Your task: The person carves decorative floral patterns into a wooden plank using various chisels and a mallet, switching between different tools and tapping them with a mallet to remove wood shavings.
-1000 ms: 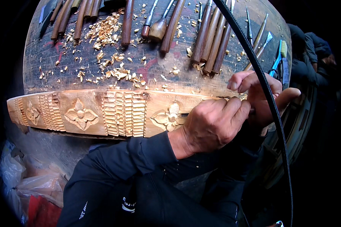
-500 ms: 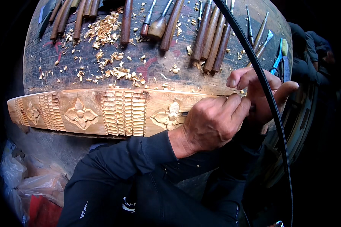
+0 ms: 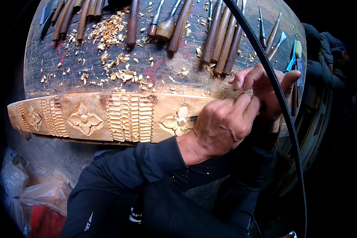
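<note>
A long pale wooden board (image 3: 69, 133), carved with four-petalled flowers and rows of ridged notches, lies along the near edge of the worktable. My left hand (image 3: 224, 123) rests over its right part, closed round a carving chisel. Only a short dark bit of the chisel (image 3: 193, 118) shows, its tip at the carved flower (image 3: 177, 122) just left of my fist; the handle is hidden by my fingers. Right beside that fist is my right hand (image 3: 267, 89), palm turned toward it, fingers loosely bent and thumb spread. Whether its palm touches the chisel's end is hidden.
Several wooden-handled chisels (image 3: 133, 23) lie across the far side of the worktable (image 3: 83, 85). Wood shavings (image 3: 111, 29) are scattered between them. A brush (image 3: 298, 49) lies at the right end. A black cable (image 3: 279, 87) hangs across the view. Plastic bags (image 3: 39, 194) sit lower left.
My right hand has shifted slightly left and up, closer to my left fist. The left hand, chisel and board stay nearly where they were.
</note>
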`<action>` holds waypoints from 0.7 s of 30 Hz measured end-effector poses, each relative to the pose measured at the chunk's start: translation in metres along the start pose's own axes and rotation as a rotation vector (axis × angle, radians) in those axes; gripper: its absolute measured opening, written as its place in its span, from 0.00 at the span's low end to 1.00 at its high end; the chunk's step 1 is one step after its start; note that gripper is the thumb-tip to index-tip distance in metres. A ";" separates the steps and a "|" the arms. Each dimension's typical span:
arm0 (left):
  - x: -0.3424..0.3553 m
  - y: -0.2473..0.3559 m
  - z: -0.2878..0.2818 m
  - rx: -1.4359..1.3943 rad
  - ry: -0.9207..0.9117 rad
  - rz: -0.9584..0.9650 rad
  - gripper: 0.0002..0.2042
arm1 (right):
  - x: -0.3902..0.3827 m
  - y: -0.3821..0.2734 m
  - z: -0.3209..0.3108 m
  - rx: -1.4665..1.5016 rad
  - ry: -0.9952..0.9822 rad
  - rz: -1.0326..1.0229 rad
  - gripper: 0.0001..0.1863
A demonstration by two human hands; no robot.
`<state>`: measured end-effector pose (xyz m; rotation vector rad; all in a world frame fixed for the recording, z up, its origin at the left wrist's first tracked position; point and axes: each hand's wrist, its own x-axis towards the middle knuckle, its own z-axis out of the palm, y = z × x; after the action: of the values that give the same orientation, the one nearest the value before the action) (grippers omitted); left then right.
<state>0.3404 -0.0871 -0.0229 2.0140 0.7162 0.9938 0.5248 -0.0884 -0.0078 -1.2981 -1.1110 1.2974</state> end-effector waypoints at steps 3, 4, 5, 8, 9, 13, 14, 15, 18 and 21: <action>0.000 0.000 0.002 0.001 -0.001 -0.013 0.15 | 0.001 0.004 -0.001 0.076 -0.026 0.043 0.61; -0.001 0.000 0.003 0.007 0.000 -0.014 0.15 | 0.001 0.007 -0.002 0.128 -0.047 0.065 0.61; -0.001 -0.001 0.004 0.012 0.000 -0.016 0.15 | 0.001 0.009 -0.003 0.180 -0.069 0.087 0.61; -0.001 -0.002 0.004 0.014 -0.012 -0.021 0.14 | 0.000 0.012 -0.002 0.120 -0.026 0.128 0.60; -0.001 -0.002 0.004 0.009 -0.017 -0.023 0.14 | -0.001 0.011 -0.002 0.130 -0.030 0.142 0.60; 0.000 -0.002 0.004 0.007 -0.020 -0.032 0.13 | 0.001 0.011 -0.002 0.178 -0.054 0.186 0.60; 0.000 -0.002 0.004 0.011 -0.017 -0.035 0.12 | 0.002 0.012 -0.002 0.193 -0.061 0.194 0.60; -0.001 -0.003 0.004 0.013 -0.020 -0.038 0.12 | 0.002 0.012 -0.001 0.204 -0.056 0.193 0.59; -0.002 -0.002 0.003 -0.001 -0.026 -0.065 0.10 | 0.002 0.013 0.002 0.205 -0.040 0.206 0.59; -0.002 -0.001 -0.002 -0.028 -0.024 -0.088 0.10 | 0.004 0.014 0.005 0.179 -0.051 0.213 0.59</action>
<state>0.3378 -0.0876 -0.0240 1.9499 0.7675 0.9219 0.5199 -0.0866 -0.0217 -1.2800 -0.8860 1.5575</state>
